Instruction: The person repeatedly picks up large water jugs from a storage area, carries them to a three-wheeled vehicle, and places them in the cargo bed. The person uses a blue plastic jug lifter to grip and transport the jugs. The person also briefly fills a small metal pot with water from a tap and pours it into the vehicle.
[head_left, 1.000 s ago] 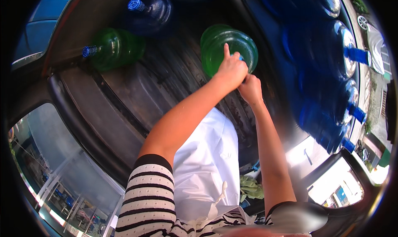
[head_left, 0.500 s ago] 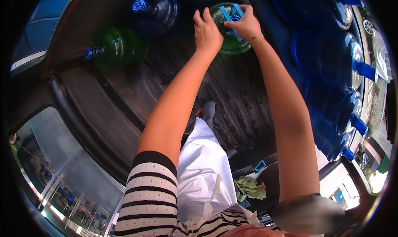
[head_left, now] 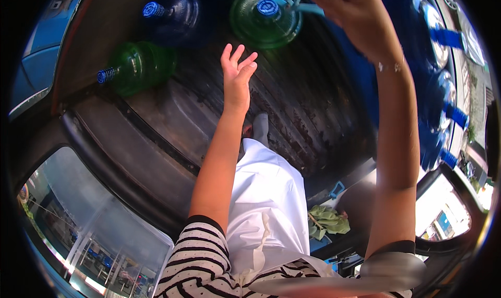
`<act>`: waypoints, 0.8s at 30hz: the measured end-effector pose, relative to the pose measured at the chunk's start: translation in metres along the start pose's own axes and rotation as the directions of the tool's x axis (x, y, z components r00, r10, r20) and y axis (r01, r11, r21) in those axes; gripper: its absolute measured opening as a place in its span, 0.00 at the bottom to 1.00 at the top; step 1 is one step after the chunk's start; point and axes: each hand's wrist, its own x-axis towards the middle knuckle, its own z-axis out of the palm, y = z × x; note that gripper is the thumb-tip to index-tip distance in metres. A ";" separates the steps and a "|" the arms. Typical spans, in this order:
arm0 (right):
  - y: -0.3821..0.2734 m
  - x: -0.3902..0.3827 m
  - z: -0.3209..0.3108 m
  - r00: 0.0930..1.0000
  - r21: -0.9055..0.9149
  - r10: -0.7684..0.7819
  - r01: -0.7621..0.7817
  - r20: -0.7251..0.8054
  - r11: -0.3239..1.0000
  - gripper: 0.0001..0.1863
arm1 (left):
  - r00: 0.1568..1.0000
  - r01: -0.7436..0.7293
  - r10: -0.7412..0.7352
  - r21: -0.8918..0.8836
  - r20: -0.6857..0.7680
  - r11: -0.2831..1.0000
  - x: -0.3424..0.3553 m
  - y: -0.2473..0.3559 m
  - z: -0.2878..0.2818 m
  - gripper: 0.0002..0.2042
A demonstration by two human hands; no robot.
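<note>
Head view looked down over my striped sleeves and white apron (head_left: pixel 266 204) into a dark, ribbed truck bed (head_left: pixel 313 105). My right hand (head_left: pixel 355 19) was raised near the top edge of the picture, just beside a green water jug (head_left: pixel 255 24) with a blue cap; the hand sat by the jug's pale blue handle (head_left: pixel 292 3), but the fingertips ran out of sight at the rim, so I could not tell whether they were closed on it or loose. My left hand (head_left: pixel 237 71) hung below that jug, apart from it, palm toward the bed and fingers spread, holding nothing.

Farther left a second green jug (head_left: pixel 141 66) lay on its side with its blue cap pointing left, and just above it lay a dark blue jug (head_left: pixel 177 16), cap also to the left. Down the right side ran a row of blue jugs (head_left: pixel 438 89), packed close together. Near my right elbow a crumpled green cloth (head_left: pixel 329 220) lay below the edge of the bed.
</note>
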 end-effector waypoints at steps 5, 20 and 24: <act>0.001 -0.186 0.006 0.943 0.414 0.301 -0.219 -0.144 0.883 0.16 | 0.940 0.342 -0.331 0.242 -0.086 0.908 -0.076 -0.015 0.005 0.42; 0.045 -0.733 0.086 0.290 0.640 0.905 -0.640 -0.311 0.425 0.14 | 0.507 0.647 -0.768 0.415 0.392 0.639 -0.561 -0.220 0.058 0.13; 0.029 -0.796 0.143 0.185 0.716 0.944 -0.617 -0.272 0.327 0.12 | 0.380 0.604 -0.835 0.577 0.398 0.550 -0.598 -0.232 0.025 0.13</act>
